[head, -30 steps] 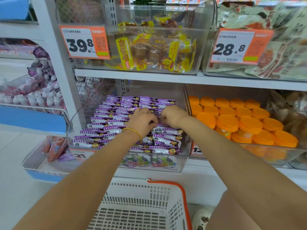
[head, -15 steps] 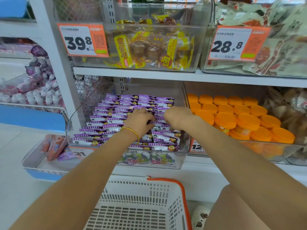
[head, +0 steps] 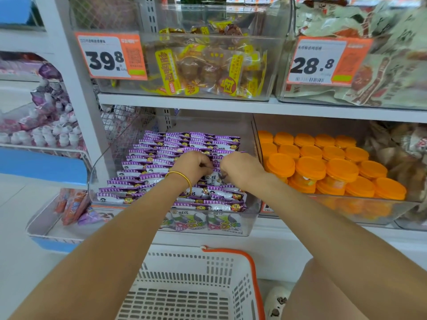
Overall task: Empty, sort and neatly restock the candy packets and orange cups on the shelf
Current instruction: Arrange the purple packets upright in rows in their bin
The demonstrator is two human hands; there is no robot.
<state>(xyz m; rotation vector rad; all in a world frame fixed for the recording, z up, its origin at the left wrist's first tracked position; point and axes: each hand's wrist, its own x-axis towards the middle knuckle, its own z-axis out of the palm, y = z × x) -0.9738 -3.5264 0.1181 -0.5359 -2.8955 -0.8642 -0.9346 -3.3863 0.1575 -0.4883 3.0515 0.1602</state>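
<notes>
Only one view is given, taken from the head and aimed forward and down at the shelf (head: 231, 106) from close by. The packets (head: 147, 166) are framed at centre, the cups (head: 310, 167) at 3 o'clock, the basket (head: 180, 256) at 6 o'clock

We note a white shelf (head: 231, 106) fixed to a white upright (head: 76, 116), with wire mesh (head: 122, 125) behind. A blue-edged rack (head: 41, 163) stands to the left. The floor (head: 16, 262) is pale and plain. Lighting is bright and even.
</notes>
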